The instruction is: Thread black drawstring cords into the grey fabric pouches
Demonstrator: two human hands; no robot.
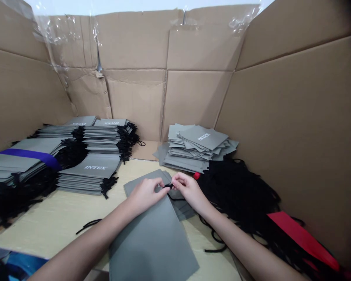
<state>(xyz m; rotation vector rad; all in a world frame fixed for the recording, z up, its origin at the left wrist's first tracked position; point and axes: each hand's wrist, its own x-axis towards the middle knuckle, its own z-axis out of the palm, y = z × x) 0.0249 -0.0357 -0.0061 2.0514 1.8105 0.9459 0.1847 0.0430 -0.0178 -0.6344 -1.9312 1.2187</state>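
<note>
A black cord point(169, 186) is pinched between the fingertips of both my hands near the top corner of a grey pouch point(152, 238). My left hand point(148, 194) comes in over the pouch's upper edge with thumb and forefinger closed on the cord. From the other side my right hand point(188, 188) grips the same cord, fingers closed. The pouch lies slanted toward me, its plain face up. More flat grey pieces lie beneath its upper end. Whether the cord is knotted is hidden by my fingertips.
Stacks of grey INTEX pouches with black cords point(89, 173) stand at left, one bundle wrapped in a purple band point(32, 154). Behind right sits a loose pile of grey pouches point(203, 142). A heap of black cords point(240, 187) and a red strip point(302, 238) lie right. Cardboard walls point(137, 97) surround the table.
</note>
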